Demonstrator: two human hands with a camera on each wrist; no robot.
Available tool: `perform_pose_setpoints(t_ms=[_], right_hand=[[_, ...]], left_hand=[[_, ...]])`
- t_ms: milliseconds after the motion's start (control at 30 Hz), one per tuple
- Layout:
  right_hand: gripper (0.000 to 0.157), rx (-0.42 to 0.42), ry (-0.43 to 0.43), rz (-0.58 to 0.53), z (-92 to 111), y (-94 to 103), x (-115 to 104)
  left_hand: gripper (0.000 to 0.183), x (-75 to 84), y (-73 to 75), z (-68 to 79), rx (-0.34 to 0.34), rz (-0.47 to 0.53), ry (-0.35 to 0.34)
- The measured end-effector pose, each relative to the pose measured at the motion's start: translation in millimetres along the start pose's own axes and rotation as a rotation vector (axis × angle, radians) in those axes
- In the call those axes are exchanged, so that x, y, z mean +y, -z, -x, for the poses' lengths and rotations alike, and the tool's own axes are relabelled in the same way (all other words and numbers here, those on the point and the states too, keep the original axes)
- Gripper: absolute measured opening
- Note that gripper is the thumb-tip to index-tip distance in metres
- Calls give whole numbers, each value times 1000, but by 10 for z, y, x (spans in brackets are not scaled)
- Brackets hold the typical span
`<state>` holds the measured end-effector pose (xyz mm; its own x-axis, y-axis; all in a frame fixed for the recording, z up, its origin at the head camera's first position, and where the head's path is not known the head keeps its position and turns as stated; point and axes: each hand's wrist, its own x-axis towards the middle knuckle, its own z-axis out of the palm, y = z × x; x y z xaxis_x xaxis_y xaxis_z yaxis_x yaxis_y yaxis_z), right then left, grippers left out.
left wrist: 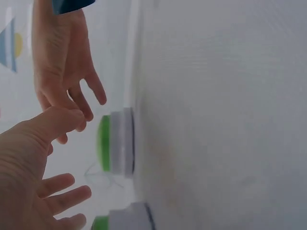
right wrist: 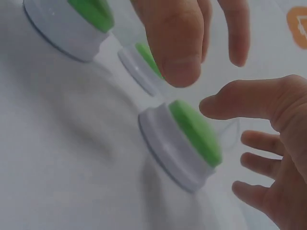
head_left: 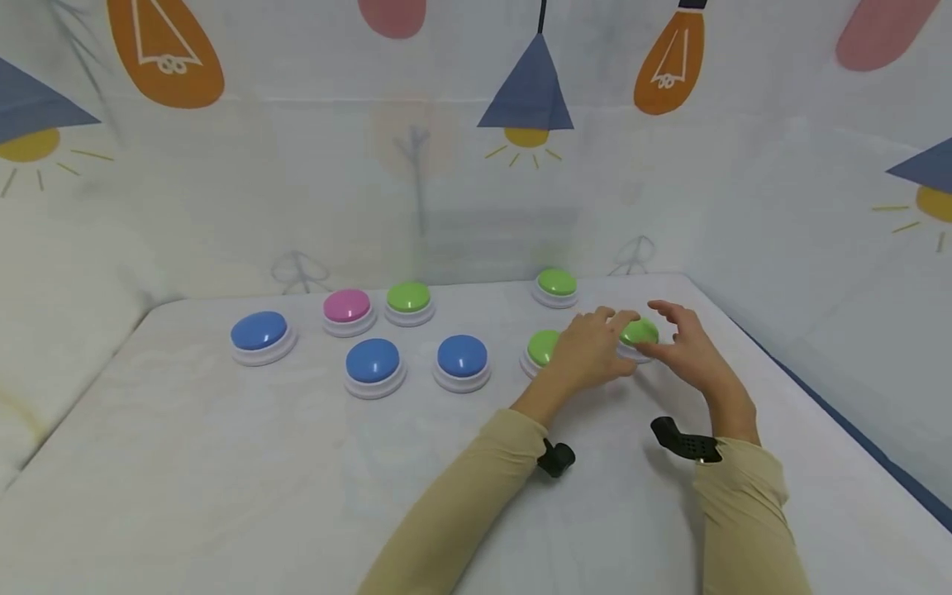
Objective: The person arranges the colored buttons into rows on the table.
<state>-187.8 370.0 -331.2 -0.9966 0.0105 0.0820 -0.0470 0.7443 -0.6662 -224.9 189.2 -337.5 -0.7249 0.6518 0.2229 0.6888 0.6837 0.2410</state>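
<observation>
Both hands hover around the rightmost green push button [head_left: 641,331], a domed cap on a round white base. My left hand [head_left: 587,351] is on its left with fingers spread and slightly bent, partly covering another green button [head_left: 541,347]. On the other side is my right hand [head_left: 695,355], thumb and fingers apart. In the right wrist view, the two hands face each other above the green button [right wrist: 194,132], with nothing between the fingers. The left wrist view shows that button [left wrist: 104,143] upright on the table, beside the fingertips.
Farther back stands a green button [head_left: 557,282]. Toward the left are a blue button [head_left: 462,355], a second blue button [head_left: 373,361], another green button [head_left: 408,297], a pink button [head_left: 346,306] and a third blue button [head_left: 258,330]. A printed curtain [head_left: 335,182] hangs behind the white table [head_left: 245,463].
</observation>
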Motion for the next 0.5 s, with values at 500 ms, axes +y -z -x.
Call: perform_pose_setpoints(t_ms=[500], right_hand=[[81,-34,-61,-77,-20,-195,176]], left_hand=[[65,101,-223,-111,-55,-148,102]])
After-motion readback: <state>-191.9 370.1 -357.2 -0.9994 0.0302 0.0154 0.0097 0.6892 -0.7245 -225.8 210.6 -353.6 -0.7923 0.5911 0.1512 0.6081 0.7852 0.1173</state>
